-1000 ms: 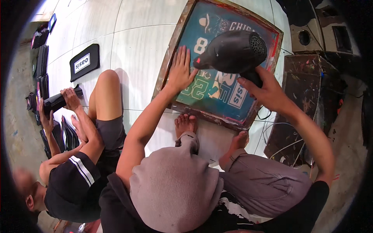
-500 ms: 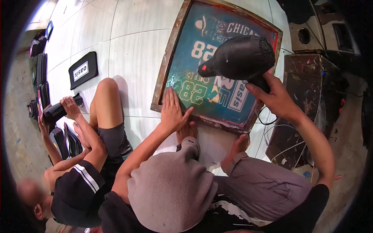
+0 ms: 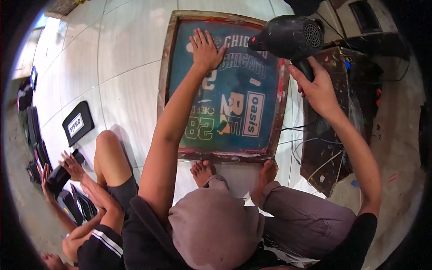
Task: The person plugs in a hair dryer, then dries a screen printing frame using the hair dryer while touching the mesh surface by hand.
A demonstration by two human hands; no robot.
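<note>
In front of my feet a wood-framed printing screen (image 3: 216, 85) lies on the tiled floor, its teal mesh covered with pale stencil shapes. My left hand (image 3: 206, 51) rests flat on the mesh near the far left corner, fingers stretched out. Wrapped round the handle of a black hair dryer (image 3: 283, 36) is my right hand (image 3: 317, 87), just past the frame's right edge. The dryer's nozzle points left, over the far part of the mesh toward my left hand. Its grip is partly hidden by my fingers.
On my left a co-worker sits holding a dark object (image 3: 64, 175). A black flat piece with a white label (image 3: 78, 123) lies on the tiles, and stacked dark pieces (image 3: 33, 126) line the far left. A paint-stained dark box (image 3: 326, 130) with loose cables (image 3: 324, 168) stands at right.
My left hand has slid from the near left corner of the screen to its far left part. The hair dryer has moved farther away with my right hand. The view has shifted.
</note>
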